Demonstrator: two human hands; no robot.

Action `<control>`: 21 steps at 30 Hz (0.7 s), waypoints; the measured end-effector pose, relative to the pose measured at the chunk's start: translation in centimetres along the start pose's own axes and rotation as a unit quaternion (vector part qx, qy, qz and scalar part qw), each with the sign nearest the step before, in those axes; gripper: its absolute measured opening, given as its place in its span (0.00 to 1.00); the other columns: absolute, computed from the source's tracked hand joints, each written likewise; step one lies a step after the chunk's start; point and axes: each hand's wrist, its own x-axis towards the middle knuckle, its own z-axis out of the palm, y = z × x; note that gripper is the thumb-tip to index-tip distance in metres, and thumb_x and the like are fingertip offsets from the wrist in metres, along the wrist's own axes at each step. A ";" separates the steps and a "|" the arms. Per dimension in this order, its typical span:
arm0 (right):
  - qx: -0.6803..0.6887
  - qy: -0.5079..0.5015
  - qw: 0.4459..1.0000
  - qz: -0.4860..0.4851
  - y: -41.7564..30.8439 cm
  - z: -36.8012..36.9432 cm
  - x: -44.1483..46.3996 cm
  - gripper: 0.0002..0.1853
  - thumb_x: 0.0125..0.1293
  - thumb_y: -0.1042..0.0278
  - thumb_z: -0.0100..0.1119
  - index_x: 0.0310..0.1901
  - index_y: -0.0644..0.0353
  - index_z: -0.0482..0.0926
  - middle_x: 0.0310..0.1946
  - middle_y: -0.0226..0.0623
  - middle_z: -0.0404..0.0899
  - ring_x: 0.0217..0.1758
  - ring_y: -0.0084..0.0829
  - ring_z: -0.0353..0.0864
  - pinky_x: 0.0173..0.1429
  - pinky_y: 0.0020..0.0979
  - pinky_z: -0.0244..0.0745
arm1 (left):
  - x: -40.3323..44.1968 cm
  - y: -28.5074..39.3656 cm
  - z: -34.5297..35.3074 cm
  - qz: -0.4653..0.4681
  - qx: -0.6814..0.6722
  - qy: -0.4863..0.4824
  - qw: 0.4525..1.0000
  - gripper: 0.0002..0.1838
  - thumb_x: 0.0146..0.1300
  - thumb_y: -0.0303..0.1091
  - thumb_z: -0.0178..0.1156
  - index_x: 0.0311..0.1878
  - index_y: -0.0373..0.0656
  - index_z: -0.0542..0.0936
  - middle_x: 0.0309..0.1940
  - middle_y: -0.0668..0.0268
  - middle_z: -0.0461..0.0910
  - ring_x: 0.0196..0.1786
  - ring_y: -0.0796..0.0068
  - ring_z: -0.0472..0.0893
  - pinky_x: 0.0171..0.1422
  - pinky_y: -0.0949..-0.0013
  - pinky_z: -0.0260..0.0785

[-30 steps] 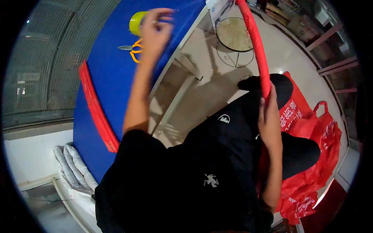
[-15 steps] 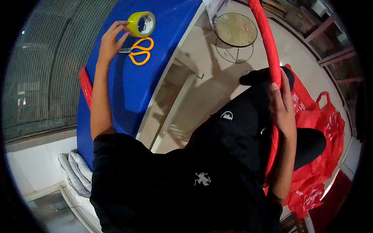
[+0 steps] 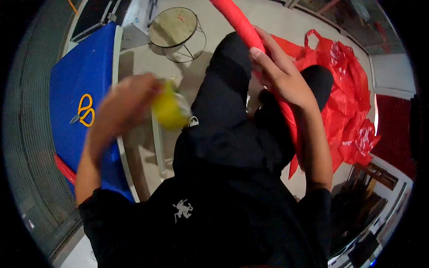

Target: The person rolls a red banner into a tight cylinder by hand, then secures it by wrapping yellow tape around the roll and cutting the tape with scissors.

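Observation:
A roll of yellow tape [image 3: 170, 107] is in my left hand [image 3: 129, 100], lifted off the table and held over the gap beside my leg; hand and roll are smeared by motion. My right hand [image 3: 283, 73] is closed around a long red wrapped tube [image 3: 237, 20], its thumb lying along the near side. The tube slants from the top of the view down past my right forearm, its lower part running over my leg. Orange-handled scissors [image 3: 85, 111] lie on the blue tabletop [image 3: 67, 85], left of my left hand.
Crumpled red plastic bags [image 3: 335, 89] lie on the floor to my right. A round wire-legged stool [image 3: 174, 27] stands ahead. Another red strip [image 3: 65, 169] is at the table's left edge. My bent legs [image 3: 223, 85] fill the middle.
My left hand has taken the tape roll off the table and carried it right, toward my lap. The view has turned right. My right hand still grips the red tube.

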 end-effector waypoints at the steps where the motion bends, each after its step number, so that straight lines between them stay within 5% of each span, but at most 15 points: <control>1: -0.087 0.006 0.994 -0.059 0.2 0.5 0.2 0.29 0.78 0.55 0.50 0.74 0.55 0.59 0.35 0.32 0.72 0.34 0.24 0.72 0.36 0.28 0.71 | 1.6 1.7 1.8 0.065 -0.024 -0.055 0.996 0.13 0.73 0.35 0.51 0.52 0.38 0.74 0.42 0.54 0.80 0.49 0.53 0.80 0.55 0.55 0.73; 2: -0.139 0.016 0.985 -0.098 0.8 0.8 -0.4 0.29 0.78 0.55 0.50 0.74 0.55 0.59 0.34 0.29 0.70 0.32 0.21 0.69 0.34 0.24 0.68 | 1.9 3.5 5.0 0.221 -0.025 0.028 0.975 0.12 0.71 0.32 0.52 0.51 0.35 0.75 0.43 0.53 0.80 0.49 0.53 0.81 0.57 0.56 0.73; 3: -0.191 0.030 0.972 -0.136 1.5 1.2 -1.1 0.29 0.78 0.55 0.51 0.74 0.56 0.59 0.32 0.26 0.68 0.29 0.18 0.67 0.33 0.20 0.64 | 2.5 5.6 7.3 0.269 -0.045 0.023 0.962 0.11 0.69 0.31 0.54 0.49 0.36 0.76 0.44 0.53 0.81 0.51 0.53 0.81 0.58 0.56 0.73; 6: -0.276 0.027 0.957 -0.090 3.1 2.6 -1.8 0.28 0.76 0.58 0.55 0.71 0.59 0.60 0.34 0.44 0.74 0.34 0.35 0.78 0.42 0.32 0.73 | 4.6 9.1 7.6 0.355 -0.074 0.022 0.932 0.09 0.66 0.30 0.57 0.46 0.35 0.78 0.44 0.53 0.81 0.52 0.53 0.82 0.60 0.56 0.74; 7: -0.242 0.034 0.959 -0.142 4.9 3.5 -2.3 0.27 0.75 0.58 0.55 0.69 0.59 0.62 0.35 0.53 0.74 0.36 0.42 0.81 0.43 0.35 0.73 | 5.0 9.7 7.2 0.387 -0.073 0.042 0.918 0.10 0.64 0.29 0.57 0.45 0.34 0.78 0.43 0.53 0.82 0.51 0.54 0.82 0.60 0.57 0.74; 10: -0.229 -0.005 0.973 0.030 4.6 3.5 -3.8 0.27 0.74 0.58 0.58 0.68 0.57 0.63 0.33 0.51 0.76 0.36 0.43 0.82 0.41 0.35 0.73 | 5.8 11.5 7.2 0.453 -0.005 0.034 0.891 0.11 0.60 0.29 0.58 0.43 0.34 0.78 0.42 0.54 0.82 0.49 0.56 0.83 0.59 0.59 0.75; 21: -0.267 0.044 0.961 -0.053 6.5 2.9 -4.7 0.34 0.65 0.55 0.66 0.65 0.60 0.61 0.27 0.56 0.80 0.35 0.58 0.83 0.38 0.49 0.76 | 6.4 11.3 7.4 0.416 -0.135 0.086 0.895 0.11 0.54 0.29 0.64 0.42 0.45 0.82 0.37 0.62 0.81 0.45 0.59 0.82 0.54 0.63 0.76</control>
